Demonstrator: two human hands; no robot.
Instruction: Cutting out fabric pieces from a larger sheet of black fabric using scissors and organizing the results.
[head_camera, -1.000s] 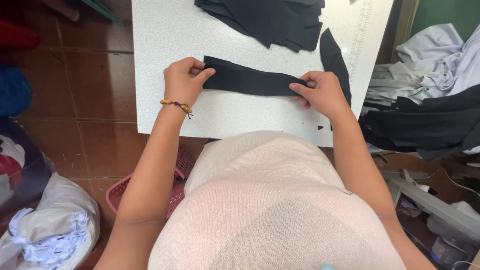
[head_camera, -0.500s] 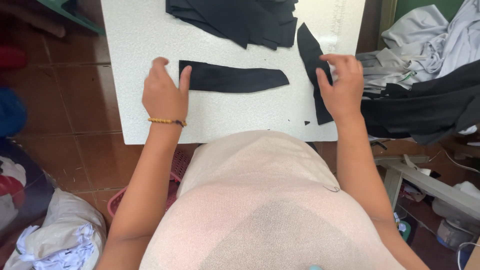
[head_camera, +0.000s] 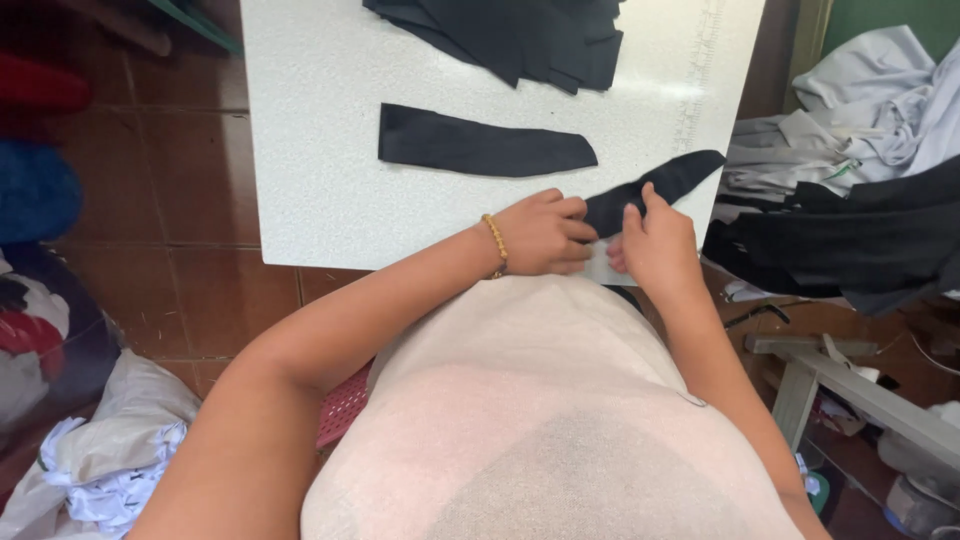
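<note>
On the white table (head_camera: 310, 150) lies a flat black fabric strip (head_camera: 480, 148), smoothed out and apart from both hands. A second black fabric piece (head_camera: 655, 188) lies slanted at the table's near right corner. My left hand (head_camera: 540, 235), with a bead bracelet at the wrist, grips that piece's near end. My right hand (head_camera: 652, 242) pinches the same piece right beside it. A pile of black fabric pieces (head_camera: 520, 35) sits at the far edge of the table.
Grey and black garments (head_camera: 850, 200) are heaped to the right of the table. A white bag of scraps (head_camera: 110, 450) lies on the tiled floor at lower left. A pink basket (head_camera: 345, 405) shows under my arm. A wooden frame (head_camera: 850, 390) stands at lower right.
Both hands left the flat strip on the table. They came together at the near right corner and took hold of the second black piece.
</note>
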